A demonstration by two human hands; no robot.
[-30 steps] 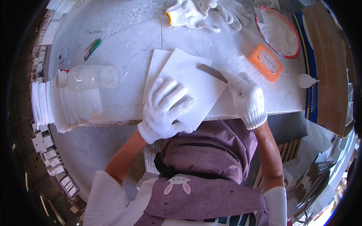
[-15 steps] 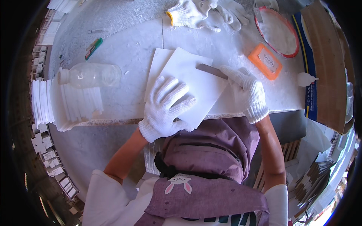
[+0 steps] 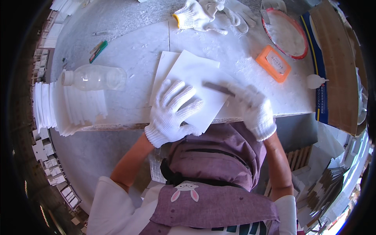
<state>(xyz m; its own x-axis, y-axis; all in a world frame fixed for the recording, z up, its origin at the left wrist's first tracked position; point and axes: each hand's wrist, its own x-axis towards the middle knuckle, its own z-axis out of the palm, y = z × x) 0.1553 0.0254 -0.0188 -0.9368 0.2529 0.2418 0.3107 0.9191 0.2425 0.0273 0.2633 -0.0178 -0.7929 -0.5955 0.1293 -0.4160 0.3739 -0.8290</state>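
Note:
Two thin white flat panels lie overlapped at the table's near edge, the upper panel (image 3: 197,68) turned at an angle over the lower panel (image 3: 159,74). My left hand (image 3: 172,113), in a white knit glove, rests on them with its fingers spread. My gloved right hand (image 3: 256,109) is closed round one end of a flat grey metal strip, perhaps a file (image 3: 217,87). That strip reaches left over the upper panel's right side; whether it touches the surface I cannot tell. Both the hand and the strip are blurred by motion.
Left stand a clear plastic bottle (image 3: 94,77) and a stack of white slabs (image 3: 84,103); beyond is a green cutter (image 3: 98,51). Spare gloves (image 3: 196,17) lie at the back. Rightward are an orange box (image 3: 273,64), a red-rimmed round item (image 3: 306,39), a small white squeeze bottle (image 3: 315,81) and a carton (image 3: 337,66).
My right hand has moved slightly toward me and left, and the metal strip has dropped a little nearer with it. My left hand and the panels stay nearly in place.

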